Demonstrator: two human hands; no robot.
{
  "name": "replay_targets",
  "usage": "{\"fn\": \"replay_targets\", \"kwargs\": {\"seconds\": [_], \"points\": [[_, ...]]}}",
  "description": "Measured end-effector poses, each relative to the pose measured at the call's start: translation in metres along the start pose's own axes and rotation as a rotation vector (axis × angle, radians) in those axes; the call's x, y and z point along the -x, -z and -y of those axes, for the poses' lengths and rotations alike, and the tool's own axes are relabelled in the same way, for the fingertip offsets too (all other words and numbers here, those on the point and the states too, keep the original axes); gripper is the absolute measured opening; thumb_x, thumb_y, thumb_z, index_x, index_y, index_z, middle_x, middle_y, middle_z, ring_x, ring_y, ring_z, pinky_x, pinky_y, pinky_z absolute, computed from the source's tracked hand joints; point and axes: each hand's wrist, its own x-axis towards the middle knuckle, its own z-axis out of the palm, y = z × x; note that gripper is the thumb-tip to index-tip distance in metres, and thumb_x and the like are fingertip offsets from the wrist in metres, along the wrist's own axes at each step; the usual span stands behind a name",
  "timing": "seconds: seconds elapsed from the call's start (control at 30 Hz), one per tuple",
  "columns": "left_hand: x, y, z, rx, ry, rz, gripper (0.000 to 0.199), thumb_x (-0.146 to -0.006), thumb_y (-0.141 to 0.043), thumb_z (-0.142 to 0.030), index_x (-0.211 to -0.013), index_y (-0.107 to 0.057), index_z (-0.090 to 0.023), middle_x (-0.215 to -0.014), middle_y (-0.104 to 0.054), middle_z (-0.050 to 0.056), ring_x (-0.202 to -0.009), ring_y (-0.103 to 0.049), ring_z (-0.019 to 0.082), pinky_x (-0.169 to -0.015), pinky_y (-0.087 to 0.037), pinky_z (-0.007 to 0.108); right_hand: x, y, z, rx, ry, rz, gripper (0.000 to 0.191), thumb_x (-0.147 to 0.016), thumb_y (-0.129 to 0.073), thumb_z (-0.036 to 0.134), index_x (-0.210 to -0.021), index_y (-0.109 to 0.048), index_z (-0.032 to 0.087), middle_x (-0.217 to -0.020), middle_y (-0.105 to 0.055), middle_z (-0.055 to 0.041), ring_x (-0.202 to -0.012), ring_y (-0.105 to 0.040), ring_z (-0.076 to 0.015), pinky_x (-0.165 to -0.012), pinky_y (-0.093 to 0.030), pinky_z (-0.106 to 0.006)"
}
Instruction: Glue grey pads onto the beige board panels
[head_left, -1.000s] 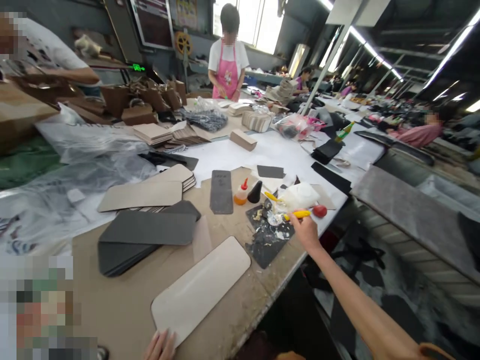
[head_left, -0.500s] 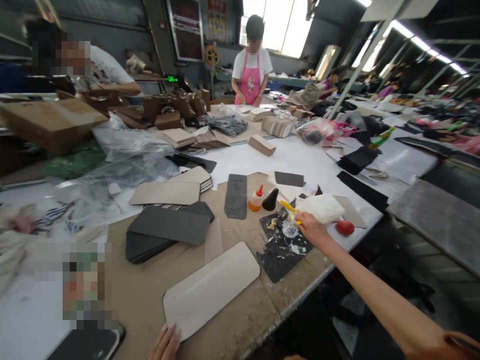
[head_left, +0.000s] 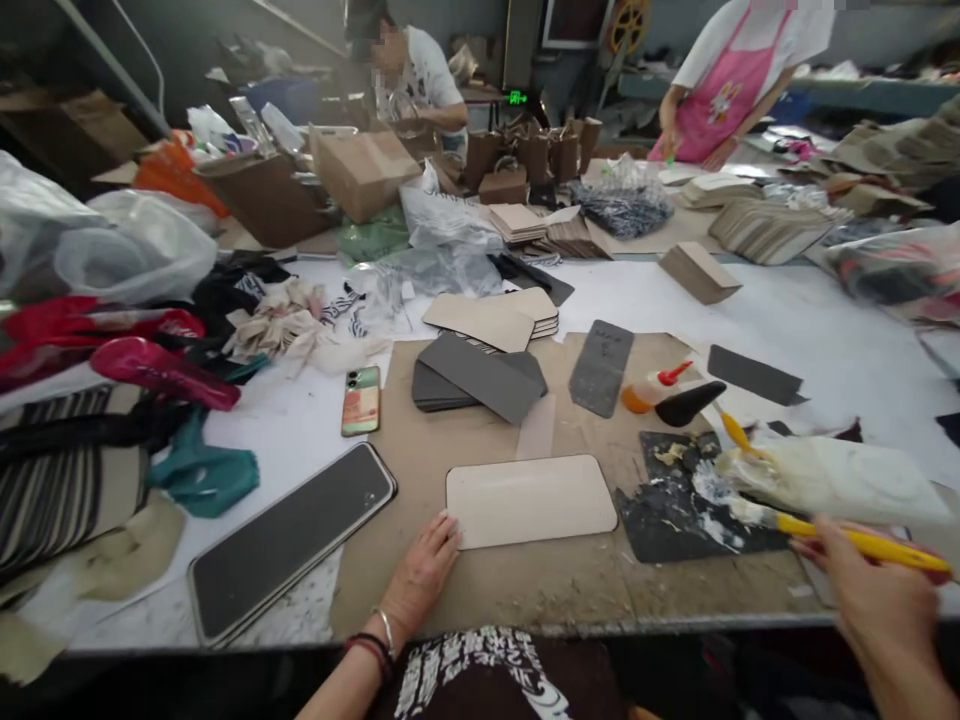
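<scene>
My left hand (head_left: pixel 429 555) lies with its fingers flat on the near-left corner of a pale beige rounded panel (head_left: pixel 532 500), which has a dark edge. In my right hand (head_left: pixel 874 585), at the right, is a yellow-handled brush (head_left: pixel 847 538). Its whitened bristles are over a black board (head_left: pixel 660 520) smeared with white paste. Beyond it, a second yellow handle (head_left: pixel 736 434) leans against a milky plastic bag (head_left: pixel 847 475) of pale paste. A bottle with a red nozzle (head_left: pixel 652 388) and orange liquid is beside a black cone-shaped object (head_left: pixel 690 402).
Dark grey panels (head_left: pixel 480 375) lie stacked beyond the beige one, near more beige panels (head_left: pixel 480 320). To the left are long dark panels (head_left: pixel 289 545), a phone (head_left: pixel 361 402) and fabric scraps (head_left: pixel 202 470). Two people work across the table, one in a pink apron (head_left: pixel 731 90).
The view has turned left, showing more of the left table side. My right hand has drawn back from the paste with the brush. My left hand is still at the beige panel's corner.
</scene>
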Motion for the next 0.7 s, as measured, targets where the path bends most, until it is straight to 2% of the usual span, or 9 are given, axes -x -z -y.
{"fn": "replay_targets", "kwargs": {"seconds": [0.07,0.1,0.17,0.27,0.33,0.4,0.47,0.6,0.7], "points": [[0.002,-0.001,0.002,0.024,-0.006,-0.023,0.025,-0.088,-0.039,-0.014,-0.102,-0.059,-0.017,-0.111,-0.061,0.011,-0.113,-0.052,0.021,-0.087,-0.053,0.037,0.051,-0.039,0.04,-0.148,-0.073,0.115,0.038,-0.068,-0.056,0.057,-0.078,-0.06,0.021,-0.071,-0.063,-0.0124,-0.062,-0.063,-0.0231,-0.061,-0.051,-0.045],[0.002,-0.002,0.003,0.039,-0.004,-0.032,0.025,-0.088,-0.039,-0.014,-0.102,-0.059,-0.017,-0.111,-0.061,0.011,-0.113,-0.052,0.021,-0.087,-0.053,0.037,0.079,-0.063,0.062,-0.319,-0.167,0.271,0.042,-0.062,-0.063,0.056,-0.082,-0.059,0.019,-0.077,-0.064,-0.0109,-0.064,-0.064,-0.0225,-0.064,-0.054,-0.043],[0.003,-0.004,0.006,0.068,0.005,-0.043,0.025,-0.088,-0.039,-0.015,-0.102,-0.059,-0.018,-0.109,-0.061,0.011,-0.111,-0.053,0.02,-0.087,-0.053,0.037,0.136,-0.112,0.105,-0.502,-0.273,0.543,0.047,-0.057,-0.069,0.055,-0.082,-0.058,0.017,-0.075,-0.064,-0.0063,-0.066,-0.065,-0.0215,-0.067,-0.056,-0.04],[0.003,-0.004,0.009,0.077,0.022,-0.04,0.023,-0.089,-0.04,-0.018,-0.099,-0.06,-0.018,-0.106,-0.062,0.01,-0.106,-0.056,0.02,-0.085,-0.054,0.037,0.199,-0.173,0.151,-0.616,-0.257,0.774,0.045,-0.059,-0.067,0.057,-0.077,-0.058,0.016,-0.069,-0.062,-0.0016,-0.062,-0.064,-0.0188,-0.063,-0.056,-0.034],[0.002,-0.004,0.011,0.076,0.013,-0.039,0.022,-0.089,-0.04,-0.018,-0.096,-0.06,-0.017,-0.104,-0.063,0.009,-0.104,-0.058,0.02,-0.084,-0.054,0.037,0.219,-0.196,0.161,-0.613,-0.168,0.827,0.043,-0.063,-0.063,0.057,-0.075,-0.058,0.017,-0.069,-0.062,-0.0015,-0.062,-0.063,-0.0179,-0.062,-0.055,-0.031],[0.001,-0.002,0.012,0.078,0.001,-0.047,0.023,-0.089,-0.039,-0.019,-0.095,-0.061,-0.017,-0.104,-0.064,0.009,-0.103,-0.059,0.019,-0.083,-0.055,0.036,0.219,-0.203,0.154,-0.542,-0.083,0.786,0.042,-0.067,-0.059,0.058,-0.076,-0.059,0.017,-0.071,-0.063,-0.0025,-0.063,-0.063,-0.018,-0.061,-0.054,-0.03],[0.001,-0.001,0.013,0.075,-0.012,-0.056,0.023,-0.089,-0.039,-0.019,-0.095,-0.061,-0.017,-0.104,-0.064,0.009,-0.103,-0.059,0.019,-0.083,-0.055,0.035,0.201,-0.195,0.137,-0.422,-0.029,0.661,0.042,-0.07,-0.055,0.059,-0.078,-0.059,0.018,-0.072,-0.064,-0.0038,-0.063,-0.063,-0.0184,-0.061,-0.052,-0.03],[0.003,-0.003,0.015,0.041,-0.059,-0.061,0.023,-0.089,-0.04,-0.019,-0.095,-0.061,-0.015,-0.104,-0.064,0.009,-0.103,-0.059,0.021,-0.084,-0.054,0.036,0.152,-0.152,0.098,-0.111,0.162,0.315,0.044,-0.076,-0.047,0.059,-0.079,-0.061,0.017,-0.076,-0.065,-0.0073,-0.069,-0.061,-0.0202,-0.069,-0.049,-0.033],[0.006,-0.007,0.019,0.028,-0.103,-0.055,0.025,-0.088,-0.038,-0.015,-0.099,-0.061,-0.016,-0.105,-0.063,0.01,-0.104,-0.058,0.022,-0.085,-0.054,0.037,0.149,-0.124,0.085,0.042,0.385,0.188,0.039,-0.082,-0.043,0.052,-0.079,-0.062,0.018,-0.081,-0.063,-0.0089,-0.078,-0.059,-0.0207,-0.075,-0.047,-0.034]]}}
